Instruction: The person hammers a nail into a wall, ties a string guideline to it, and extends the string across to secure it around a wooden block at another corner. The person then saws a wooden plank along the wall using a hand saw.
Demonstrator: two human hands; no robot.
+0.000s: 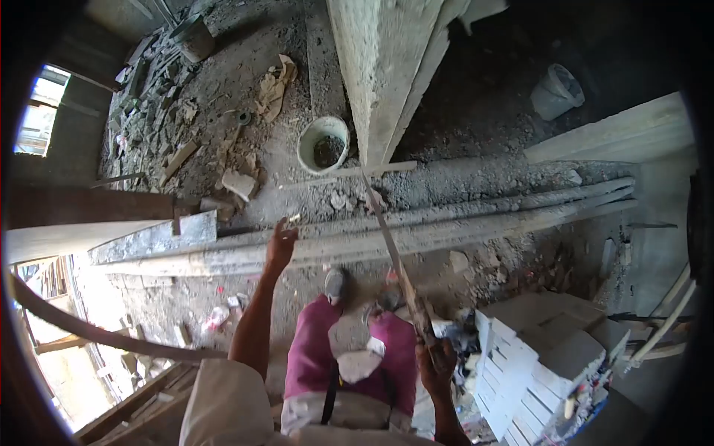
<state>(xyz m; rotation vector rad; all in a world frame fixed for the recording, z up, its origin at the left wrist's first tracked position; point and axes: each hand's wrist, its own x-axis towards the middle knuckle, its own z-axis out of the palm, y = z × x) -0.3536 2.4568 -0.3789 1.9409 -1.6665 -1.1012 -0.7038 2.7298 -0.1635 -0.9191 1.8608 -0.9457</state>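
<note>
My right hand (435,357) is wrapped round the thick lower end of a long tapering tool (393,249), whose thin far end reaches the foot of the pale upright column (375,82). Out in front to the left, my left hand (281,244) is raised over the long pale pipes or beams (320,249), its fingers apart. A small light bit (294,219) shows by its fingertips; whether they touch it is unclear. A thin strip of wood (349,173) lies across the column's foot. Just left of the column stands a white bucket (303,149) with dark material inside.
Rubble (163,111) covers the ground at the upper left, near a dark bucket (192,39). Another bucket (556,93) lies tilted at the upper right. White stacked boxes or panels (513,379) stand at the lower right. A curved hose (97,334) crosses the lower left.
</note>
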